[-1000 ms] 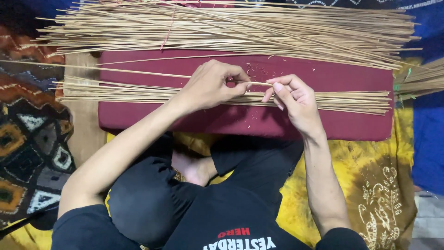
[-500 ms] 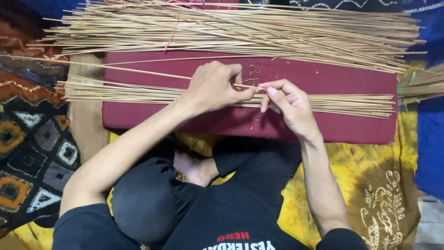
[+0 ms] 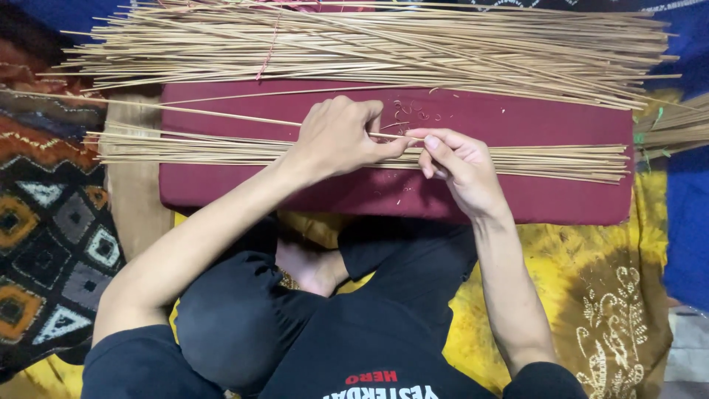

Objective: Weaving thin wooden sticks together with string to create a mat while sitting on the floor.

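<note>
The big heap of thin sticks [image 3: 384, 52] runs off the top edge, and its far side is out of view. On the right a second bunch [image 3: 676, 125] is cut off by the frame. Whatever blade or tool might sit inside the left fist is hidden; I cannot tell if there is one. Tiny curled shavings [image 3: 413, 112] lie on the cloth, too small to read in detail.

Now the hands. The left hand [image 3: 340, 137] sits knuckles up over the maroon cushion [image 3: 561, 199], fingers curled closed, thumb and forefinger pinching a single long stick [image 3: 185, 111]. That stick slants away to the left, past the cushion's edge and over the patterned rug [image 3: 44, 222]. The right hand [image 3: 458, 166] meets it from the other side, fingertips pressed together on the same stick's near end, the other fingers folded under. Both hands hover just above the flat row of sticks [image 3: 221, 150] laid along the cushion. Forearms angle in from below, elbows wide, over folded legs in black and a yellow printed cloth [image 3: 591, 295].
</note>
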